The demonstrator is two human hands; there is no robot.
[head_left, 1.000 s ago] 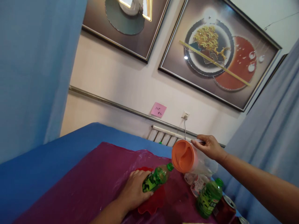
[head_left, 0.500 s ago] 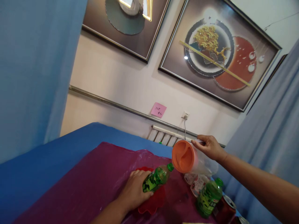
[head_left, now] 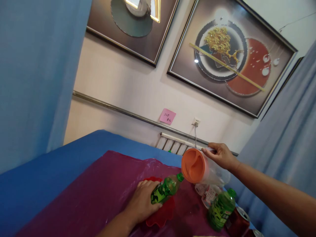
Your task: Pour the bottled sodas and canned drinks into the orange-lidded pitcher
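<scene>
My left hand (head_left: 142, 201) is closed round a green bottle (head_left: 165, 190), which tilts with its neck up to the right over a red scalloped dish (head_left: 161, 214). In my right hand (head_left: 223, 156) is the handle of a clear pitcher (head_left: 213, 171) with an orange lid (head_left: 194, 165). The pitcher lies tipped sideways, its lid facing left, close to the bottle's mouth. Whether any liquid runs between them I cannot tell. Right of the dish, a second green bottle (head_left: 222, 210) stands upright beside a clear plastic bottle with a pale label (head_left: 209, 196).
A dark red can (head_left: 238, 222) stands at the lower right, with another can top (head_left: 255, 233) at the frame edge. Purple plastic sheeting (head_left: 98, 191) covers part of the blue table (head_left: 98, 140). Blue curtains (head_left: 37, 72) hang on both sides; a radiator (head_left: 172, 144) is behind.
</scene>
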